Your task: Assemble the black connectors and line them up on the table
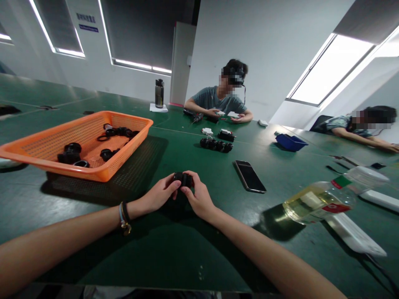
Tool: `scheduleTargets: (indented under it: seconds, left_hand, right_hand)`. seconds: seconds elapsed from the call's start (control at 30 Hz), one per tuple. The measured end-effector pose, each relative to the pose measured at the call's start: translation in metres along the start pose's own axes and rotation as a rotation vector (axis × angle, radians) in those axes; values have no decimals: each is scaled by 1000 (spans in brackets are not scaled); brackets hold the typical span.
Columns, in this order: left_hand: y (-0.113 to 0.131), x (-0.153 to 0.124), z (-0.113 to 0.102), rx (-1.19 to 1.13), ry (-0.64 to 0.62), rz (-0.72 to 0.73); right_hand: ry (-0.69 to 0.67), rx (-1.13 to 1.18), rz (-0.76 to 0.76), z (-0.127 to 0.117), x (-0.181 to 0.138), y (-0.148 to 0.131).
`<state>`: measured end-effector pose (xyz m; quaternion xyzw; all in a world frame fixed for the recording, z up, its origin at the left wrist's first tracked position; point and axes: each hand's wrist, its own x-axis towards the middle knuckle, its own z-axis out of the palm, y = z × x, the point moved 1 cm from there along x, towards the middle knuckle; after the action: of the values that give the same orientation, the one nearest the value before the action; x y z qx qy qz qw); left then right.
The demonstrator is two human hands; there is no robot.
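Observation:
Between my two hands, just above the green table (131,253), is a small black ridged part (183,179); its exact kind I cannot make out. My left hand (160,193) grips its left side, thumb on the near face. On the other side, my right hand (198,195) has its fingers and thumb closed round the same part. Farther off lies a row of several round black parts (216,144). An orange plastic basket (124,160) to the left holds loose black parts (70,153) and black rings.
A phone (249,176) lies right of my hands. Farther right are a bottle of yellowish liquid (307,203), a white power strip (355,234) and a blue tray (291,142). One person (215,99) sits opposite, another (343,126) at right. A dark bottle (159,94) stands behind.

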<state>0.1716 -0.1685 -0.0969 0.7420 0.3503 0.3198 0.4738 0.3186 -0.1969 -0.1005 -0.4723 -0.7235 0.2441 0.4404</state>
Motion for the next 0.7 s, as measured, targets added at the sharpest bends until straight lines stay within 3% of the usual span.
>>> scheduleTargets:
  seconds: [0.27,0.7]
  left_hand:
    - [10,-7,1,63,53,55]
    - [11,-7,-2,233,58,150]
  right_hand:
    - [46,54,-11,2,-4,-6]
    - [75,255,150,10,-11,-10]
